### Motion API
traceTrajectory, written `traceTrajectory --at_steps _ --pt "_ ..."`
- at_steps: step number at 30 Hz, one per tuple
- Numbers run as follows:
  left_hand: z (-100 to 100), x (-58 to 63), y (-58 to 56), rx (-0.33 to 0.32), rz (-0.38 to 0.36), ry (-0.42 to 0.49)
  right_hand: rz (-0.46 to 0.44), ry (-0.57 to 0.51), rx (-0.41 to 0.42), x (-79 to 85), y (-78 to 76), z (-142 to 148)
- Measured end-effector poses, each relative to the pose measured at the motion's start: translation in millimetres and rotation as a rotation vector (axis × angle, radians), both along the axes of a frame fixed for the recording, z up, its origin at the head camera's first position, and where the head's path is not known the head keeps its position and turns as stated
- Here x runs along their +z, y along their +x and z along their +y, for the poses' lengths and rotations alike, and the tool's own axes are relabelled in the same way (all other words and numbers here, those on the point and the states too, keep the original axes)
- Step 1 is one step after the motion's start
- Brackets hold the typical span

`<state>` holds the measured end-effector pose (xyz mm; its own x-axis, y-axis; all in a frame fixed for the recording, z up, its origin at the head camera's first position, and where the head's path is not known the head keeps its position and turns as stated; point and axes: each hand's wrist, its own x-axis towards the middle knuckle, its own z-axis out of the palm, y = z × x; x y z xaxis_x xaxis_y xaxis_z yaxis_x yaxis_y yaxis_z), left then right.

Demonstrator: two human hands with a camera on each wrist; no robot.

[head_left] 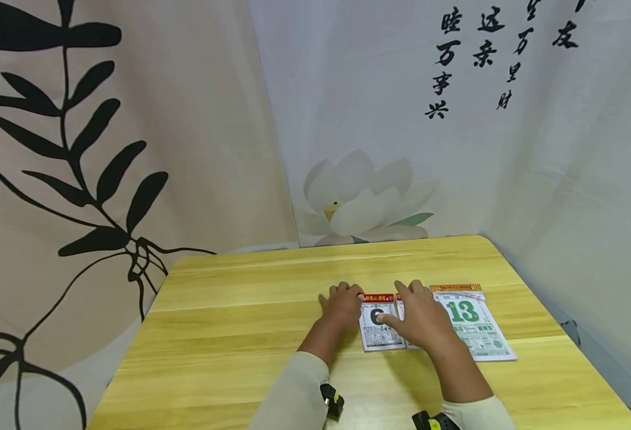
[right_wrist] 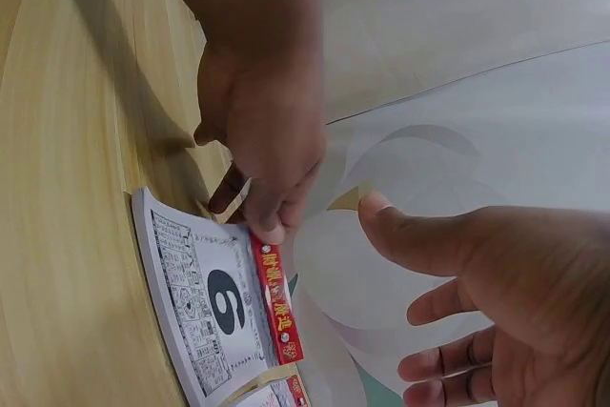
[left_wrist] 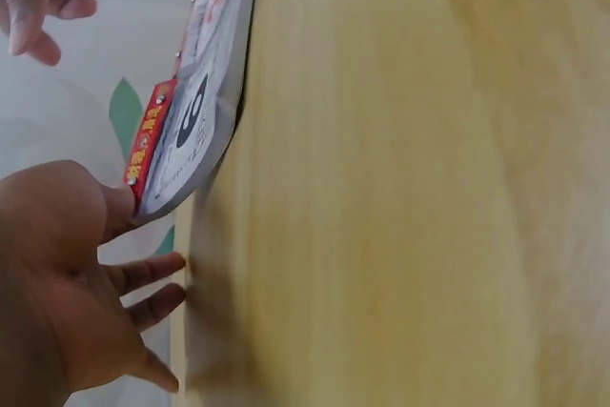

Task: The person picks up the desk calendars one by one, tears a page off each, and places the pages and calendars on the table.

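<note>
A tear-off calendar pad (head_left: 382, 334) with a red header and a black 6 lies on the wooden table. My left hand (head_left: 342, 306) is at its upper left corner, thumb touching the red header (right_wrist: 276, 302) and the other fingers spread. My right hand (head_left: 425, 316) hovers with fingers apart over the pads, holding nothing. Below it, mostly hidden, is a second pad (left_wrist: 217, 7) with red print, side by side with the first. A larger calendar pad (head_left: 479, 328) with a green 13 lies to the right, partly covered by the right hand.
The light wood table (head_left: 229, 334) has its far edge just beyond the pads. Behind stand pale curtains (head_left: 358, 89) printed with a lotus, dark leaves and black characters. Each wrist wears a black camera strap (head_left: 332, 401).
</note>
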<state>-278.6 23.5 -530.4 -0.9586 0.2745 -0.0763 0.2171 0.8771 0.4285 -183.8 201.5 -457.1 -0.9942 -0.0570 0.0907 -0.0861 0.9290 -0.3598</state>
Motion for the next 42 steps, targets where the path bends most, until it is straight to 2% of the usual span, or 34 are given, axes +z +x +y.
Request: traceTrajectory --at_steps 10,15,20,27,32,37,42 --pt "-14.4 7.2 -1.8 -0.017 -0.065 0.411 0.01 -0.013 0.013 -0.2 0.7 -2.0" --pt "-17.6 9.4 -0.3 0.017 -0.131 0.576 0.011 -0.014 0.019 -0.5 1.2 -2.7" --pt "-20.0 10.8 2.4 0.074 -0.179 0.683 -0.007 -0.02 0.028 -2.0 1.6 -5.2" --pt "-26.6 10.8 5.1 0.076 -0.221 0.803 -0.027 -0.031 0.037 -3.6 1.6 -9.2" --pt "-30.1 15.6 5.2 0.109 -0.25 0.869 -0.04 -0.075 0.048 -5.3 1.0 -11.5" --pt "-35.2 15.4 3.6 0.187 -0.334 1.006 -0.094 -0.176 0.04 -5.2 0.2 -15.4" --pt "-40.8 16.3 2.8 0.269 -0.399 1.109 -0.109 -0.205 0.046 -3.9 -1.1 -18.5"
